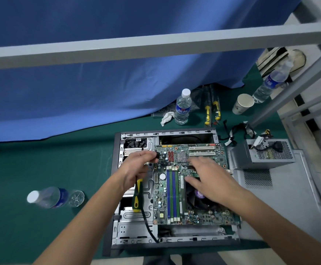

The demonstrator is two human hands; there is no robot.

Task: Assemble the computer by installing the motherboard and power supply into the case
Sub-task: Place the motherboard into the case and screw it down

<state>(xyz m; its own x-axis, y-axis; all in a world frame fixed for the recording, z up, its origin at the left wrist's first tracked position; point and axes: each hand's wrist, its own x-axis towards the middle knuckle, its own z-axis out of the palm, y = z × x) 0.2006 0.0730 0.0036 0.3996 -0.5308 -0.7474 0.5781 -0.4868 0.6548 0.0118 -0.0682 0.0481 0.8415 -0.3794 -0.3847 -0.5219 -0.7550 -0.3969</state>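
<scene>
The motherboard (177, 188) lies flat inside the open case (117, 188), in the lower middle of the frame, green board up, with its memory slots running top to bottom; from here it looks seated on the tray but I judge it not yet fastened, since you cannot see any screws going in. Your left hand (136, 169) pinches a small black connector (157, 155) between thumb and fingertips at the board's upper left corner, holding the cable (146, 217) up and off the board, probably so it does not get trapped under it or so you can find its header. The same hand also seems to keep the yellow-and-green screwdriver (137, 196) tucked under the palm, ready for the screws. Your right hand (209, 178) lies on the board with fingers straight and slightly spread, clamped on nothing, which reads as steadying or nudging the board into line. The power supply (261, 154) sits outside the case, just right of it on the grey side panel (289, 197), its wires trailing toward the upper right. Around you on the green mat (41, 159): a fallen water bottle (47, 197) at lower left, an upright bottle (182, 108), a paper cup (242, 104), and spare screwdrivers (211, 111). The loose cable crossing the drive bay is what most stands in your way.
</scene>
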